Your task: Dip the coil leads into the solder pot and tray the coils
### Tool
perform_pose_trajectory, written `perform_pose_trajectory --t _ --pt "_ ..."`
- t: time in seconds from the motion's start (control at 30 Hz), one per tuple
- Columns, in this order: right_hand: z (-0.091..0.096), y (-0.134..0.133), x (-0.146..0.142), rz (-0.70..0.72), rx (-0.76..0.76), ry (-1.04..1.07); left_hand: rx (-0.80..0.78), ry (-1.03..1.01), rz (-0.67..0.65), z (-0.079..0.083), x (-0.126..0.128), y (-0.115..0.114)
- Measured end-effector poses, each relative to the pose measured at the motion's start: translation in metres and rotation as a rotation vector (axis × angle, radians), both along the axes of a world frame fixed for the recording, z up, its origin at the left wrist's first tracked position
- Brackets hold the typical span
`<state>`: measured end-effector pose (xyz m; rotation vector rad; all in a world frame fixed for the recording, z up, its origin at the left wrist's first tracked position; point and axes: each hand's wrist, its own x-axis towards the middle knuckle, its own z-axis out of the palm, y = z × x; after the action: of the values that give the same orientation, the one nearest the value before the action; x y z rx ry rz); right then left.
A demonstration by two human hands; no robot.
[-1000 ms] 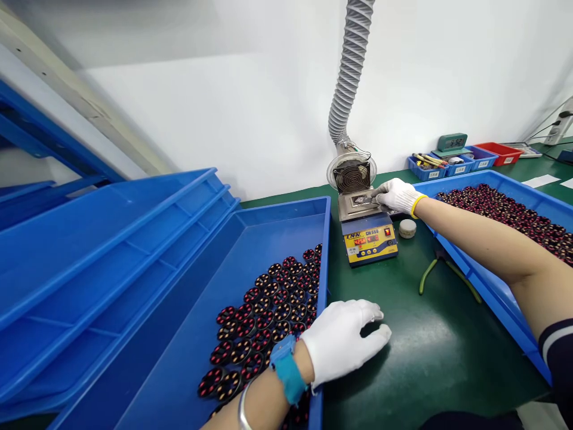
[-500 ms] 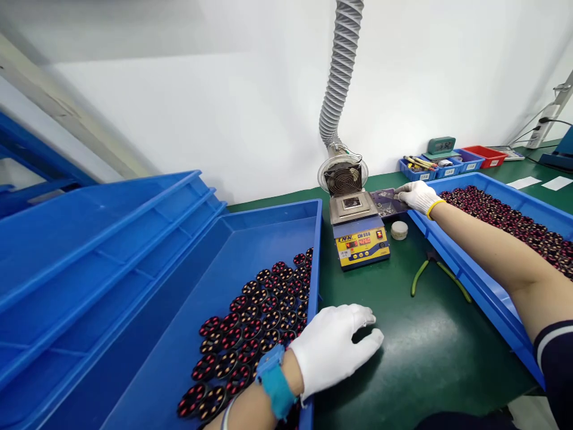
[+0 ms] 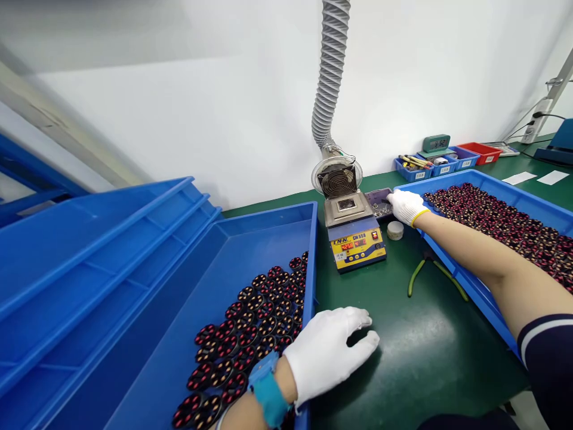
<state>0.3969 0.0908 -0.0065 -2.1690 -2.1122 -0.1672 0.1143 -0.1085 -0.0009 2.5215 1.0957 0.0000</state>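
My left hand (image 3: 333, 352), in a white glove, lies palm down over the right rim of a blue tray (image 3: 314, 263) and the green tabletop. Its thumb and fingers are apart, with nothing between them. Round black parts (image 3: 264, 307) with red and tan spots fill part of that tray. My right hand (image 3: 406, 207), also gloved, is at the right side of a small dull-purple box (image 3: 378, 197) holding tiny metal pieces. Its fingers are drawn together at the box; what they pinch is hidden. Beside the box stands a yellow-and-blue heating unit (image 3: 353, 239) with a lit red display.
Green-handled cutters (image 3: 436, 272) lie before the right blue tray (image 3: 474, 179), which holds many similar round parts. A round whitish tin (image 3: 395, 230) sits by the heater. A grey exhaust hose (image 3: 331, 77) hangs above. Stacked blue trays (image 3: 111, 257) stand left; small bins (image 3: 412, 170) line the wall.
My right hand has shifted left and slightly down over the small box, covering its right end. My left hand keeps its place on the tray rim. The view has shifted slightly.
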Motion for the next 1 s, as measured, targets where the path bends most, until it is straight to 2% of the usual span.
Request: perform_pose_trajectory --t 0.2,0.4,0.73,0.83,0.9,1.0 --pt "0.002 -0.009 0.001 0.036 -0.007 -0.081 0.002 0.006 -0.002 0.001 0.001 0.0" --pt "0.002 -0.004 -0.002 0.043 -0.015 -0.112 0.002 0.007 0.004 0.001 0.0 0.0" --pt "-0.009 -0.006 0.003 0.016 0.001 -0.077 0.014 0.006 -0.007 0.0 0.001 0.0" --pt "-0.005 -0.013 0.005 -0.014 0.067 -0.043 0.023 0.005 -0.001 -0.001 0.001 -0.001" --pt "0.0 -0.023 0.004 0.015 0.186 0.02 0.026 0.0 -0.004 -0.002 0.001 -0.001" --pt "0.006 -0.042 -0.005 0.247 0.355 0.096 0.037 -0.017 -0.017 -0.004 0.0 0.0"
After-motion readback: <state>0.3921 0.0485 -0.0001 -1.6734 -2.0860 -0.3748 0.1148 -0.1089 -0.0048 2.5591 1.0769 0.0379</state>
